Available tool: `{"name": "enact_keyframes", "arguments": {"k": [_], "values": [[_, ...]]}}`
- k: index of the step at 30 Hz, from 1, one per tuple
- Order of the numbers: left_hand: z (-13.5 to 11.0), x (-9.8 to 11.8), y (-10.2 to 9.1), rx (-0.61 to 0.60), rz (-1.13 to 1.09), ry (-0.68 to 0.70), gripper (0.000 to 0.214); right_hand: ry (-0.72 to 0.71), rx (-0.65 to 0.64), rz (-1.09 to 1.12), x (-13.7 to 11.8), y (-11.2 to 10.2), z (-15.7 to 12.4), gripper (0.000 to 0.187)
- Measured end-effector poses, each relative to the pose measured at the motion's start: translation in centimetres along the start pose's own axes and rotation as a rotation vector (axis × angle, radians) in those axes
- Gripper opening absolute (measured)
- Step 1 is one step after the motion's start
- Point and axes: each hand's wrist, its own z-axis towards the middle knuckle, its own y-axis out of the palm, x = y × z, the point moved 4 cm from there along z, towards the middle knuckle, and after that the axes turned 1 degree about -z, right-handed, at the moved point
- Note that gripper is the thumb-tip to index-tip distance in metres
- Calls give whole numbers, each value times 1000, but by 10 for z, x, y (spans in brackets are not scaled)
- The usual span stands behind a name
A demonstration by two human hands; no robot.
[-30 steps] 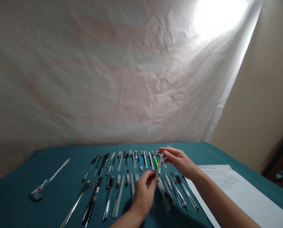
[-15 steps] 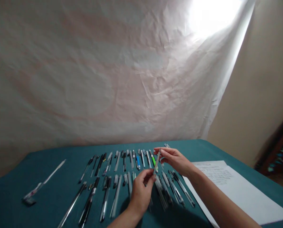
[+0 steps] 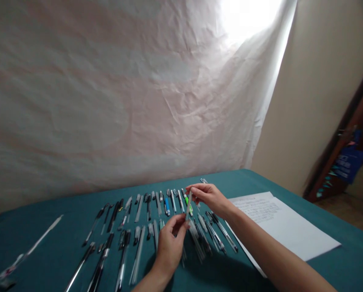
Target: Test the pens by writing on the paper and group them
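Note:
A slim, pale translucent pen [image 3: 189, 206] is held up at a slant above the table. Its lower end is pinched between the thumb and fingers of my left hand [image 3: 170, 242]. The fingers of my right hand [image 3: 211, 197] close on its top end. Right behind the pen lies a green and white pen [image 3: 186, 198], partly covered by it. Beneath my hands rests a cluster of clear pens [image 3: 197, 239], somewhat blurred. A blue pen [image 3: 167, 206] lies in the far row, beyond my left hand.
Two rows of pens and caps, including a dark pen [image 3: 100, 261], spread across the green tablecloth [image 3: 47, 259]. Written-on white sheets [image 3: 293, 229] lie to the right. At far left is a long clear wrapper [image 3: 37, 245]. A hanging pale sheet [image 3: 123, 93] stands behind the table.
The view has swung to the right, so the table contents sit further left and more of the door shows. Both hands keep hold of the pen in much the same pose.

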Motion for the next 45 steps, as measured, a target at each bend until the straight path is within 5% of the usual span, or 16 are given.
{"name": "enact_keyframes", "arguments": {"k": [4,11,17,22,29,33,45], "values": [[1,-2,1,-19,-12,-9,24,14,98,22,2,-3,0,25],[1,-3,1,-5,-15,-25,24,33,-35,67,3,3,0,36],[-1,-2,1,4,-5,-21,23,52,104,56,8,-3,0,27],[-1,0,1,-8,-52,-20,23,60,-22,115,5,3,-1,38],[-3,3,2,0,-36,-26,24,26,85,72,5,0,0,26],[-3,6,2,-14,-35,-49,25,53,-8,106,0,3,-3,36],[-5,6,5,-7,-106,-76,25,-39,84,-123,0,3,-2,33]]}}
